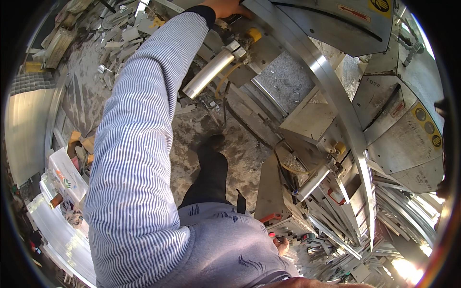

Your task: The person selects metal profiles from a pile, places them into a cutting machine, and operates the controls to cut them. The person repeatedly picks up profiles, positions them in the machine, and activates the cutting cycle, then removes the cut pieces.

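My left arm, in a striped sleeve, stretches up to the top edge. There my left hand (pixel 226 6) is closed at the end of a long shiny metal profile (pixel 321 68), its fingers partly cut off by the picture's edge. The profile runs from there down to the right across a machine, past two grey guard housings (pixel 336 21). My right hand (pixel 282 246) is low, beside my body, at a box with a red button (pixel 272 235). Only a few of its fingers show, and my body hides the rest.
Two silver cylinders (pixel 209 74) (pixel 313 184) with hoses stick out from the machine. Metal offcuts (pixel 115 41) litter the floor at the far left. Many long profiles (pixel 403 206) are piled at the right. A white box (pixel 67 175) and large pale panels (pixel 30 129) stand left.
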Available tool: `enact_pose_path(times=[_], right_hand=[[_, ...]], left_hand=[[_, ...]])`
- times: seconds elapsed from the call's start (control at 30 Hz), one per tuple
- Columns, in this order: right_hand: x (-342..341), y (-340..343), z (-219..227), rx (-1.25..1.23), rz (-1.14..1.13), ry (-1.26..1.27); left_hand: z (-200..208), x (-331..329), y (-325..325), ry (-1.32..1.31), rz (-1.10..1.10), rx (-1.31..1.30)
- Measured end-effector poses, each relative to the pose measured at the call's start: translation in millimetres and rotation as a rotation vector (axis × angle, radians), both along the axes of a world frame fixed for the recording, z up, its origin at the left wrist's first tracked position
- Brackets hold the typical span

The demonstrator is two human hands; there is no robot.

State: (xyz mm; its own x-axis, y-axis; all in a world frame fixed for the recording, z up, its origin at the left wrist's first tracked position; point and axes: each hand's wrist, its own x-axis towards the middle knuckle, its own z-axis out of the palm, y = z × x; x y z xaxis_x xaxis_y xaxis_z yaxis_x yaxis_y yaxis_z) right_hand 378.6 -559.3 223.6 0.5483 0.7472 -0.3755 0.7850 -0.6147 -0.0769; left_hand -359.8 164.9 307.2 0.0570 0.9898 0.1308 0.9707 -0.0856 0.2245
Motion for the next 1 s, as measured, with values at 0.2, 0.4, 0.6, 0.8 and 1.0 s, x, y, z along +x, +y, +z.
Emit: enact_pose_path(times=[0.2,0.4,0.6,0.8,1.0], right_hand=[[9,-11,-16,0.116,-0.17,0.102],[0,-5,-5,0.058,0.024,-0.011],[-21,2,8,0.102,0.032,-0.062],[-30,2,17,0.099,0.076,-0.102],[-33,4,23,0.126,0.115,-0.085]], left_hand=[[-28,-32,19,0.034,-0.153,0.091],[-53,-50,23,-0.214,-0.192,0.153],[-48,-41,6,-0.414,-0.142,0.186],[-16,4,-23,-0.293,0.227,0.29],[26,147,-54,-0.293,-0.156,0.35]])
